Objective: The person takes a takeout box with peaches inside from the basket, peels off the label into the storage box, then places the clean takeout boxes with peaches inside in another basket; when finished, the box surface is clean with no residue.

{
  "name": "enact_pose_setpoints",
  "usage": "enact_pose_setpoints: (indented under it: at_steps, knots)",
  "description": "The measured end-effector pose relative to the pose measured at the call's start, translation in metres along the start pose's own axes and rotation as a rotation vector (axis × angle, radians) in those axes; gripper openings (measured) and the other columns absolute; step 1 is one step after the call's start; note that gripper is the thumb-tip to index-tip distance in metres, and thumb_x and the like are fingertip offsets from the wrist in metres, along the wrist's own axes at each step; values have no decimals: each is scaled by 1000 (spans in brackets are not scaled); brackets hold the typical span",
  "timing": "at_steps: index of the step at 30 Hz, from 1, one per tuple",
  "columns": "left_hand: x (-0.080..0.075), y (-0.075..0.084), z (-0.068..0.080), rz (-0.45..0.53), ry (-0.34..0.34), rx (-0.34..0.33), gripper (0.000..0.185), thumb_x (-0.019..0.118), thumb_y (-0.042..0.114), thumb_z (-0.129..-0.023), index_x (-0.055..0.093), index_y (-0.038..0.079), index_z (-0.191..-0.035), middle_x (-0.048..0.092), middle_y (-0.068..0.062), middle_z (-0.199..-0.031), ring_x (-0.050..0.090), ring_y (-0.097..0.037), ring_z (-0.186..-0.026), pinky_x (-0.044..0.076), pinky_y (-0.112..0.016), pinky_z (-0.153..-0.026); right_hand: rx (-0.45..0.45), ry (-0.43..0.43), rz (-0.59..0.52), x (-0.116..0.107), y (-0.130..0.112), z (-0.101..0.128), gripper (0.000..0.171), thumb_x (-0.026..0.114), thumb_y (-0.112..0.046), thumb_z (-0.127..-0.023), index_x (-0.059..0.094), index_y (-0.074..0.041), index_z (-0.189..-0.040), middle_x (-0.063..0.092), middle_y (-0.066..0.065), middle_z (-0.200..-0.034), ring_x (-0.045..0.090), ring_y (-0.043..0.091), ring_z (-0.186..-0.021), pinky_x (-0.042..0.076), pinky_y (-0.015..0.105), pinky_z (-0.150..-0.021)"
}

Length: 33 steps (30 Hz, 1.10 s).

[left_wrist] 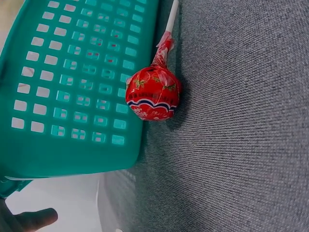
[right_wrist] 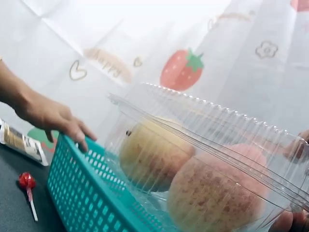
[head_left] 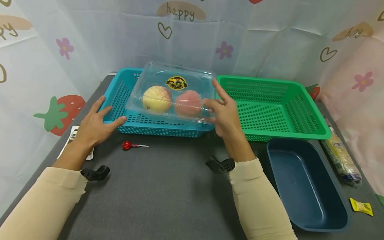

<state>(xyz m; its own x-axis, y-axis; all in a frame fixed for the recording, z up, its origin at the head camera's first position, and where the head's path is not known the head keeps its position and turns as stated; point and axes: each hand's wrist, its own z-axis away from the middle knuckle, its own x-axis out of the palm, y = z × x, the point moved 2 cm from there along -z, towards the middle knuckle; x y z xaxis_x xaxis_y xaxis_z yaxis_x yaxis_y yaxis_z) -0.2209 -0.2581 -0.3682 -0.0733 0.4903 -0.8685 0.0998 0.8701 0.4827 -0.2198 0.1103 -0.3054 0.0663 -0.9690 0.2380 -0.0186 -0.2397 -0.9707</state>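
Observation:
A clear plastic clamshell box (head_left: 172,93) holding a yellowish fruit (head_left: 156,98) and a pink fruit (head_left: 188,102) lies tilted across a light-blue mesh basket (head_left: 156,128). My right hand (head_left: 223,110) holds the box's right end, thumb on the front and index finger straight up along its corner. My left hand (head_left: 99,123) rests with spread, straight fingers on the basket's near left corner. A red lollipop (head_left: 127,145) lies on the grey table just in front of the basket. The left wrist view shows the lollipop (left_wrist: 153,94) close against the basket wall (left_wrist: 72,96).
A green mesh basket (head_left: 300,83) stands right of the blue one, and a dark blue tub (head_left: 306,186) is nearer on the right. A long wrapped packet (head_left: 342,156) and a yellow sachet (head_left: 361,206) lie at the right edge. A white card (head_left: 72,136) lies at the left.

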Motion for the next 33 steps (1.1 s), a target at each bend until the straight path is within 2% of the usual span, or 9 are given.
enact_pose_setpoints:
  at_steps: [10,16,18,20,24,28,31,32,33]
  knots:
    - [1,-2,2,-15,4,2,89,49,63,-90,35,-6,-145,4,-12,-160,20,-49,-136,23,-70,-99,-45,-62,-20,-9,-16,27,64,59,-2,-92,44,-32,-146,42,3,-74,47,19,-81,48,51,-82]
    - [2,-1,-1,-9,6,13,88,49,62,-90,35,-6,-145,4,-12,-160,18,-48,-137,23,-70,-99,-52,-64,-53,-17,-23,43,64,57,1,-92,42,-29,-147,44,3,-75,47,17,-79,52,51,-79]
    - [2,0,-2,-8,8,13,88,50,62,-90,35,-6,-145,4,-12,-160,17,-47,-138,23,-70,-99,-63,-66,-57,-20,-25,48,65,57,1,-92,42,-28,-148,46,2,-75,46,17,-78,54,42,-73]
    - [2,0,-2,-7,8,8,89,50,62,-89,35,-6,-145,4,-12,-160,17,-47,-138,22,-70,-100,-74,-65,-50,-23,-26,53,65,57,2,-92,41,-26,-148,44,2,-73,46,17,-77,50,30,-63]
    - [2,-1,-3,0,11,2,90,52,62,-89,35,-7,-145,4,-12,-160,16,-47,-138,22,-69,-100,-95,-66,-37,-28,-26,62,64,56,2,-92,41,-24,-148,46,2,-77,46,17,-77,32,25,-49]
    - [1,-2,-4,9,10,7,90,54,61,-88,36,-7,-144,5,-13,-160,17,-48,-138,23,-69,-100,-114,-81,-32,-33,-26,69,64,55,3,-93,39,-21,-149,52,1,-102,46,17,-78,28,24,-46]
    - [1,-2,-6,13,5,7,90,54,60,-88,35,-8,-144,5,-13,-160,16,-48,-138,23,-69,-100,-113,-85,-44,-37,-24,72,64,54,4,-93,38,-21,-150,51,1,-91,47,17,-78,26,23,-45]
    - [1,-1,-6,13,4,5,90,54,60,-88,35,-8,-144,5,-13,-160,16,-48,-138,23,-69,-100,-111,-83,-48,-38,-23,73,64,54,4,-93,38,-21,-150,49,1,-81,47,17,-77,27,23,-45]
    - [1,-1,-7,13,4,5,90,55,60,-88,35,-8,-144,5,-13,-160,16,-48,-138,23,-69,-100,-110,-80,-48,-40,-23,74,64,53,5,-93,38,-20,-150,50,1,-81,47,17,-77,29,23,-46]
